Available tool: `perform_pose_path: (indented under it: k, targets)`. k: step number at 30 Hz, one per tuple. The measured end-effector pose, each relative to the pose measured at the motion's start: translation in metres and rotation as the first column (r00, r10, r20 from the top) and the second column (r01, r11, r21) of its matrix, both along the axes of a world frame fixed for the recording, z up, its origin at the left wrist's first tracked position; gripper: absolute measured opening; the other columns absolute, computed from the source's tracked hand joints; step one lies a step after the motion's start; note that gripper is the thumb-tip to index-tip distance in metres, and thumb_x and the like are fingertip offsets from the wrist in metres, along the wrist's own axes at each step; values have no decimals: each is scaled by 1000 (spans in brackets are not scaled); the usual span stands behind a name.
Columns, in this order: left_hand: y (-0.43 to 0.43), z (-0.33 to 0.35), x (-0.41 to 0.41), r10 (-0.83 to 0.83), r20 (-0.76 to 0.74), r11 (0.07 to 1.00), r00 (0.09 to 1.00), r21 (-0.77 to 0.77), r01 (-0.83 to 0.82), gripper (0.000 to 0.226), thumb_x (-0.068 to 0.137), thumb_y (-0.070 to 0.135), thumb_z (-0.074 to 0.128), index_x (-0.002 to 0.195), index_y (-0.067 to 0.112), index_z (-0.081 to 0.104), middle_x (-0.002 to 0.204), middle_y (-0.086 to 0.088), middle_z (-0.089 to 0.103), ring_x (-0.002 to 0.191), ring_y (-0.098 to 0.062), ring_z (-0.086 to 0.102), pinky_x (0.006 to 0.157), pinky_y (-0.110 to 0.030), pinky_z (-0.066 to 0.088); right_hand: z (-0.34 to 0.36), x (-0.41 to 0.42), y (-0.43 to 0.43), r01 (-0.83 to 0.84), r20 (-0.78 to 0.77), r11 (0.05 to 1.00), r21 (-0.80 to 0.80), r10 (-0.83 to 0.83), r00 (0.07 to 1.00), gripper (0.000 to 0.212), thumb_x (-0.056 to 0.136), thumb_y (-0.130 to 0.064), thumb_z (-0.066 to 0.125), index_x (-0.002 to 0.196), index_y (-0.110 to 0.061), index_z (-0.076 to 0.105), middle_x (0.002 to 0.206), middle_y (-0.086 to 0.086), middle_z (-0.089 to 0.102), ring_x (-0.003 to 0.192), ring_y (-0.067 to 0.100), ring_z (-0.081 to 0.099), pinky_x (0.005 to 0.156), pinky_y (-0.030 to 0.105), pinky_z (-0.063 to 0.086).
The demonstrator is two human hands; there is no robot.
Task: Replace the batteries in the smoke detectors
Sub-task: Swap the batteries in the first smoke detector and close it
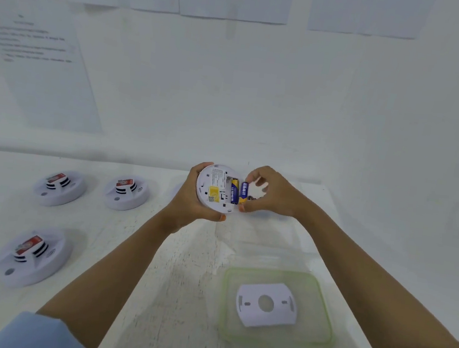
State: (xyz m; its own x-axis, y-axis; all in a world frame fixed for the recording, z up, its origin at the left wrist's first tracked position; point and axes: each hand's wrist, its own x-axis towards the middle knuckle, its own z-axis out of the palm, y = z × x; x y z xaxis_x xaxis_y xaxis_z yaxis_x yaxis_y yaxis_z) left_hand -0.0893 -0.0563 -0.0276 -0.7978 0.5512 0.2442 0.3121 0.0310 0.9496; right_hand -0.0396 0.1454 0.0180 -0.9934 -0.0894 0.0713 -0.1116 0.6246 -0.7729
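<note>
Head view, centre of the frame: the smoke detector [215, 189] is held up off the table [182, 269] with its back turned to the camera and its battery bay open. The left hand [190, 201] grips it from the left, fingers over the upper rim and thumb under the lower edge. A seated battery [233, 193], blue and yellow, lies in the left slot of the bay, its long axis running top to bottom in the picture with a slight tilt.

Just to its right, a loose battery [244, 193] stands parallel to it, at the bay's right side. The right hand [270, 193] pinches this one, thumb at the lower end and fingertips curled over the upper end. Whether it is partly in the slot or only resting against the edge cannot be told.

The coming move seems to turn on that alignment. The loose battery is already parallel to the empty slot and touching or almost touching the seated one, so it likely needs pressing into the bay rather than turning. The right hand is the nearer one and comes in from the right, wrist bent inward. The left hand only steadies the body.

Three other detectors [60, 187] [127, 193] [33, 256] sit face up at the left of the frame. A white mounting plate [266, 304] lies in a green-rimmed container [227, 289] at lower right, well apart from both hands.
</note>
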Motion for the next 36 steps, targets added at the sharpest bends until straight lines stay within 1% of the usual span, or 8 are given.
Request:
perform_pose_path:
  k: [3, 6, 11, 15, 18, 23, 29, 36]
  targets:
    - [-8, -1, -2, 20, -1, 1000, 1000, 0, -20, 107, 39, 21, 83, 132, 17, 30, 124, 9, 47, 110, 1, 52, 79, -19, 53, -1, 3, 1, -30, 200, 987, 158, -3, 980, 47, 57, -14, 87, 91, -16, 54, 82, -4, 56, 75, 14, 52, 71, 27, 44]
    - [-8, -2, -3, 23, -8, 1000, 1000, -7, -23, 105, 42, 15, 84, 131, 19, 30, 124, 10, 47, 113, -4, 51, 81, -20, 53, -11, 5, -11, -112, 316, 905, 410, -26, 948, 52, 60, -18, 85, 101, -13, 54, 76, -7, 56, 76, 16, 54, 68, 25, 44]
    - [-4, -4, -4, 18, -18, 1000, 1000, -19, -18, 99, 48, 1, 80, 131, 20, 30, 123, 11, 46, 107, 8, 51, 79, -17, 52, -23, 6, -20, -135, 426, 920, 368, -38, 904, 48, 72, -15, 76, 112, -9, 50, 93, 4, 62, 80, 20, 57, 74, 30, 50]
    - [-3, -4, -3, 5, -4, 1000, 1000, -2, -5, 100, 48, -2, 79, 132, 19, 29, 124, 10, 45, 112, 1, 50, 77, -19, 53, 0, 6, -12, 112, 217, 987, 119, -136, 967, 17, 84, -8, 62, 97, -11, 52, 75, 2, 58, 56, 15, 58, 58, 25, 48]
    - [1, -3, -1, 6, -18, 1000, 1000, 1, -6, 101, 47, 0, 80, 133, 17, 28, 124, 8, 45, 114, -8, 49, 79, -21, 54, 13, 5, -20, 224, -15, 972, -76, -225, 974, 8, 88, -12, 56, 96, -13, 53, 73, 4, 59, 58, 13, 55, 61, 25, 46]
    - [8, -1, 2, 16, -11, 1000, 1000, 7, -16, 103, 46, 3, 80, 134, 19, 27, 122, 7, 47, 110, -12, 53, 77, -21, 55, 1, -3, -34, 182, -136, 973, 139, -164, 977, 18, 85, -25, 62, 96, -13, 53, 71, -7, 40, 62, 5, 37, 54, 19, 29]
    - [9, 0, 2, 29, -12, 999, 1000, 20, -28, 105, 46, 2, 81, 135, 17, 27, 127, -1, 47, 114, -17, 52, 79, -24, 55, 6, -8, -33, 214, -95, 977, 5, -212, 973, 17, 82, -20, 64, 84, -12, 49, 65, -10, 43, 55, 5, 38, 43, 7, 33]
    - [11, 2, -1, 13, -18, 1000, 1000, 23, -13, 100, 48, 2, 79, 132, 18, 28, 124, 1, 47, 112, -16, 53, 77, -21, 54, 5, -13, -30, 229, -104, 973, 0, -228, 968, 28, 80, -15, 66, 78, -13, 38, 65, -6, 45, 55, 5, 40, 41, 5, 34]
